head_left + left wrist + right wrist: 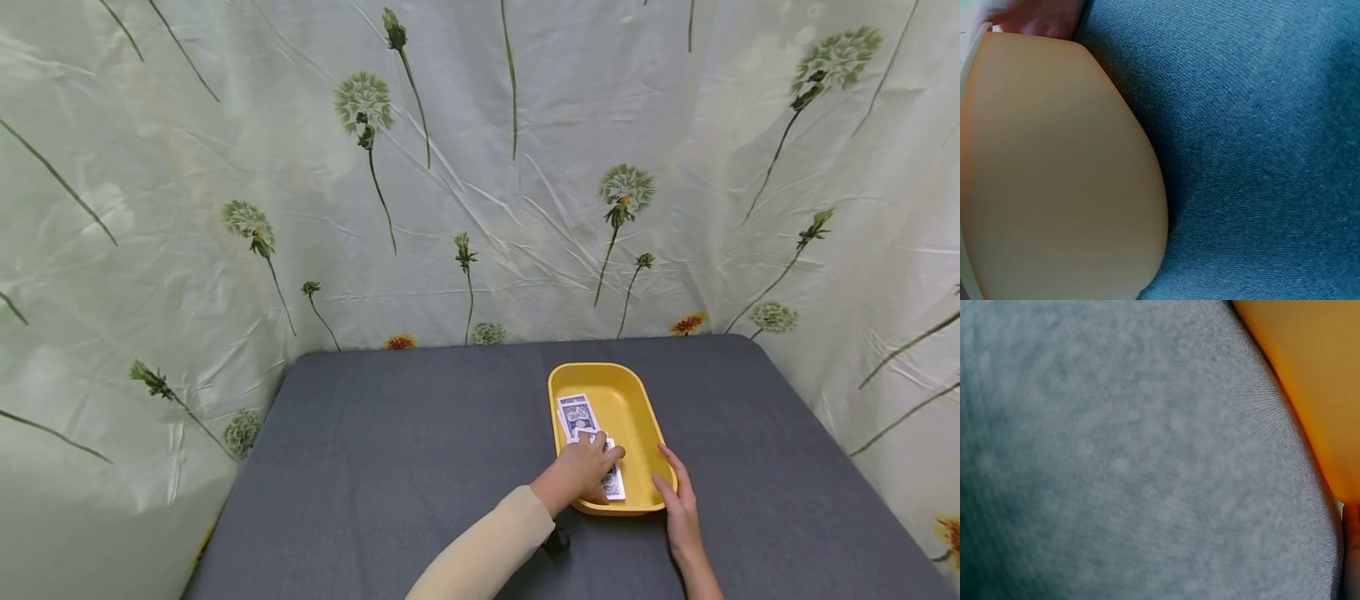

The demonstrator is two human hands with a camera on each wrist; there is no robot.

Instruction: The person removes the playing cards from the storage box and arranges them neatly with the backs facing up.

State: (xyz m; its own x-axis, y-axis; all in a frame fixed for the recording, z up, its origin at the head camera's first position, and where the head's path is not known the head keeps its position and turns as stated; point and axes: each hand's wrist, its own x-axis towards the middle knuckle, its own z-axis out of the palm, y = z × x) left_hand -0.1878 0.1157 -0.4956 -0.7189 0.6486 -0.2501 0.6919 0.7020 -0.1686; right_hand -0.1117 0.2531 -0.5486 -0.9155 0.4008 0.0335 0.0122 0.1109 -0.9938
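A yellow plastic tray (633,425) stands on the dark grey table, with several blue-backed playing cards (576,414) lying along its left side. My left hand (581,473) reaches over the near left rim and grips at the cards with bent fingers, hiding part of them. One more card (615,485) shows to the right of that hand. At the tray's near right corner my right hand (681,508) holds the rim, thumb to the inside and fingers along the outer wall. Mostly the tray's outer wall (1060,162) fills the left wrist view, with the hand blurred at the top.
Grey cloth covers the table (405,450), which stretches left and right of the tray. Behind it hangs a pale curtain (465,200) printed with dandelions. Something small and black (557,542) sits beside the left forearm.
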